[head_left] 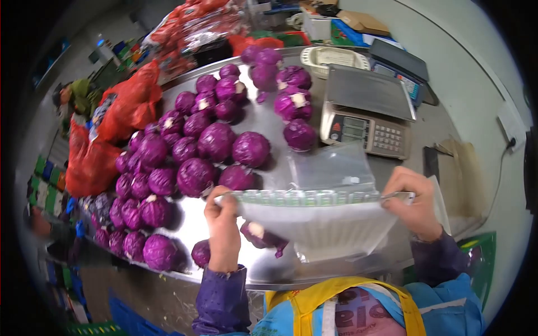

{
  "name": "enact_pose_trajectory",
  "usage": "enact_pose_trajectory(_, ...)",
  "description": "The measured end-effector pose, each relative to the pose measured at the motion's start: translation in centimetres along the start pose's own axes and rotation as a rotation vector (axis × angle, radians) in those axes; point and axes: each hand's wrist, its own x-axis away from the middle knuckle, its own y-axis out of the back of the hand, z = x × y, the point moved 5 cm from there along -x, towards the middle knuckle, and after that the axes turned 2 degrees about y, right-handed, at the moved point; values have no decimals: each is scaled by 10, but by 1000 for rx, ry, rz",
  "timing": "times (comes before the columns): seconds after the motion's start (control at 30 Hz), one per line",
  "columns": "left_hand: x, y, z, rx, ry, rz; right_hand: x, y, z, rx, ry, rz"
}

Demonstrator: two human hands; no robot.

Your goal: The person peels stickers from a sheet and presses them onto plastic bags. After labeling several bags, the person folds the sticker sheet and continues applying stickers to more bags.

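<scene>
Between my two hands stretches a white sheet (319,218), its far edge lined with a row of small green-and-white strips that look like labels. My left hand (224,224) pinches the left end and my right hand (413,201) pinches the right end. The sheet hangs bowed above the metal table (280,274) and hides part of it. Just beyond lies a flat pile of clear plastic bags (330,168). A red cabbage with a pale cut stem (258,232) shows beside my left hand, partly behind the sheet. Many more red cabbages (216,143) cover the table's left side.
A digital scale (367,131) stands beyond the bags, with a second scale (400,67) and a white basket (333,59) behind it. Red net sacks (131,101) lean at the table's left edge. A person (81,98) is at the far left. A wall borders the right.
</scene>
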Motion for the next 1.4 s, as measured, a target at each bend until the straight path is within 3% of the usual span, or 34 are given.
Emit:
enact_pose_trajectory(0.07, -1, -4, -18, -228, -222, -59, -1, -7, 2, -87, -52, -18)
enact_pose_trajectory(0.2, -2, -15, -50, -372, -405, -204, 0, -16, -7, -138, -139, -29)
enact_pose_trajectory(0.3, -10, -15, -64, -448, -343, -140, 2, -26, -23, -227, -284, 165)
enact_pose_trajectory(0.4, -15, -14, -70, -471, -331, -111, 0, -34, -18, -445, -168, 263)
enact_pose_trajectory(0.53, -17, -13, -65, -530, -315, -62, -7, -25, -31, -477, -152, 220)
enact_pose_trajectory(0.6, -18, -14, -59, -541, -254, -23, -18, -20, -21, -155, -61, 117)
enact_pose_trajectory(0.63, -18, -14, -58, -538, -251, -10, -19, -23, -20, -157, -63, 116)
enact_pose_trajectory(0.7, -19, -17, -59, -533, -256, -28, -23, -38, -9, 178, 124, 264)
enact_pose_trajectory(0.8, -20, -18, -61, -534, -262, -42, -26, -54, 4, 411, 262, 232)
enact_pose_trajectory(1.03, -20, -14, -58, -524, -215, -37, -28, -81, -12, 484, 389, 262)
enact_pose_trajectory(1.3, -21, -13, -54, -435, -140, -2, -37, -87, -21, 256, 488, 121)
enact_pose_trajectory(1.4, -22, -12, -53, -413, -124, -6, -32, -89, -23, 200, 434, 184)
